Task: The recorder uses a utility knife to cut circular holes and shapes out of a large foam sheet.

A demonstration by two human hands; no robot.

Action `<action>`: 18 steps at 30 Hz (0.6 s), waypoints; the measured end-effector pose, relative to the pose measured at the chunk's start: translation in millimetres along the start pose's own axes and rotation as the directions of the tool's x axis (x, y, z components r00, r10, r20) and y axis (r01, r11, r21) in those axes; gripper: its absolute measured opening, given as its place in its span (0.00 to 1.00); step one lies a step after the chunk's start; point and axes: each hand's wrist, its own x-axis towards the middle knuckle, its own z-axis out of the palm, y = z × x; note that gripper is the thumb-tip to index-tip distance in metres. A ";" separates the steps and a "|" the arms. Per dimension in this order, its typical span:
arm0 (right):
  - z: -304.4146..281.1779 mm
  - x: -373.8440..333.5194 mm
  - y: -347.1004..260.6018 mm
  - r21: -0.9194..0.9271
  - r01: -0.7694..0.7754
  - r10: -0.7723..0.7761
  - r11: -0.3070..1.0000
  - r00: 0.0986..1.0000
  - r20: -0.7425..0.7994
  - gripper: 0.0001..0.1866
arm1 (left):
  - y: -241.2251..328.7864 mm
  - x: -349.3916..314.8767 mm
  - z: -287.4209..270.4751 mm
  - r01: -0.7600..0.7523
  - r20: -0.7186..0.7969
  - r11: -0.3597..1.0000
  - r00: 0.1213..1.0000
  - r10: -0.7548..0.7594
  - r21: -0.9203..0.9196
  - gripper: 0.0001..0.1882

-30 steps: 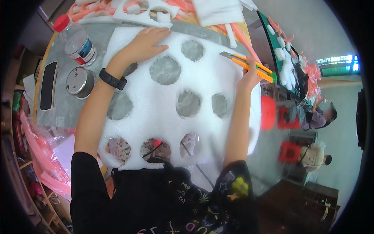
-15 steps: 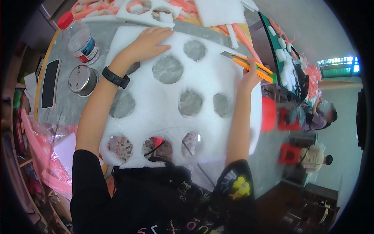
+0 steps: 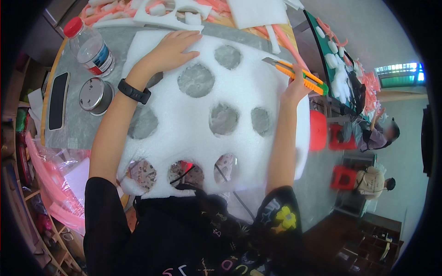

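Observation:
A white foam sheet (image 3: 177, 126) with several round holes lies across the grey tabletop (image 3: 124, 43), its near part hanging over the edge toward my body. Near its far left side, my left hand (image 3: 171, 50) rests flat on the foam, fingers spread and pointing right. My right hand (image 3: 297, 86) grips an orange and green utility knife (image 3: 313, 85) above the sheet's right side. The knife's blade is out and points to the far left, close to one of the far holes. Whether the tip touches the foam I cannot tell.
Left of the foam stand a red-capped plastic bottle (image 3: 94, 53), a round metal tin (image 3: 95, 96) and a phone (image 3: 59, 101). White and pink foam offcuts (image 3: 170, 11) cover the far edge. Rightward are a green table (image 3: 317, 34), red stools (image 3: 341, 178) and two people (image 3: 372, 181).
My hands and the foam sheet look nearly unmoved. The whole view has shifted very slightly. One person at the right has raised a hand a little.

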 end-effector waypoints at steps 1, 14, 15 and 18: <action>-3.0 2.1 1.9 -0.019 0.009 -0.008 1.000 1.000 0.027 0.14 | -0.1 0.1 0.1 0.000 0.002 1.000 1.000 0.000 0.010 0.26; -4.9 4.8 10.7 -0.024 0.033 -0.031 0.999 0.997 0.067 0.11 | -3.1 0.8 3.7 -0.021 -0.027 1.000 0.999 0.022 0.020 0.26; -4.8 4.6 10.7 -0.024 0.033 -0.031 0.999 0.997 0.066 0.11 | -3.5 0.8 3.7 -0.023 -0.026 1.000 0.999 0.023 0.019 0.26; -1.7 2.4 8.6 -0.022 0.045 -0.044 0.999 0.998 0.049 0.12 | -3.5 0.4 3.2 -0.018 -0.022 1.000 1.000 0.018 -0.013 0.26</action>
